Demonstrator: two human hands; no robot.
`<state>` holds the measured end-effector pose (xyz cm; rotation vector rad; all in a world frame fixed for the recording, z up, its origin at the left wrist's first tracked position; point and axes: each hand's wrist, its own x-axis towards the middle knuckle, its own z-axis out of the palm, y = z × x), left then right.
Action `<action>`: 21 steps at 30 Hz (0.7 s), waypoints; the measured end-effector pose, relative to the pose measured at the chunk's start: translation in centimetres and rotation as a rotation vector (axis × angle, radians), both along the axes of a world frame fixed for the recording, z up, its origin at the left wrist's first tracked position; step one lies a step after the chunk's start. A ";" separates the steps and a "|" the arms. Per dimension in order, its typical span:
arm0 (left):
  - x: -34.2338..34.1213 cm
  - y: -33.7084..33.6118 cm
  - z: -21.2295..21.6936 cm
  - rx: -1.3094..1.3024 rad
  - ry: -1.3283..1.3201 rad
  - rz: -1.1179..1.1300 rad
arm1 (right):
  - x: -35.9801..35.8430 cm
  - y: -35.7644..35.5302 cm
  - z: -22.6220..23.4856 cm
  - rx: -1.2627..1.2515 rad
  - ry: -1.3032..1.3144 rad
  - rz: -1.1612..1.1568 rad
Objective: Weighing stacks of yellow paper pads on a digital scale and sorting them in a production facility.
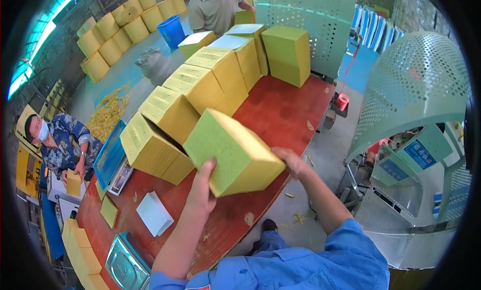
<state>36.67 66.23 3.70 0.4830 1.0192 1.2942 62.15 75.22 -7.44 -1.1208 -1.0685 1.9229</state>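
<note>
I am watching both hands gripping one thick yellow paper stack [231, 152] above the red table [280, 114]. The left hand [202, 187] is pressing against the stack's near left face, fingers extended upward along it and held close together. The right hand [292, 162] is cupping the opposite, right corner, its fingers mostly hidden behind the block, so I cannot tell how far they are spread. The stack is tilting, its broad greenish-yellow face turned up toward me, and it is hovering just beside the nearest block in the row of yellow stacks [200, 84] that is running diagonally across the table toward the far end. That row is leaning, each stack resting against the next.

Near the table's closer end, a small white pad [154, 214] is lying flat, with a thin yellow sheet [108, 211] just left of it. A metal scale tray [125, 265] is sitting at the lower edge, and a blue tray [109, 154] is lying at the table's left side. A seated person in a patterned shirt [65, 144] is holding a small yellow bundle at the left. Another person in a grey polo [215, 9] is standing at the far end. A perforated green machine guard [416, 89] is curving on the right.
</note>
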 end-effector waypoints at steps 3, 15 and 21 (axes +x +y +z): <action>3.6 6.2 1.0 0.174 0.251 0.022 | 2.0 4.4 -0.2 0.147 -0.093 -0.146; 5.4 10.2 6.4 1.103 1.783 -0.160 | 4.4 -3.7 0.3 0.767 -0.537 -0.438; 3.7 10.7 5.3 1.120 1.873 -0.477 | -4.8 -7.3 -0.2 0.911 -0.435 -0.001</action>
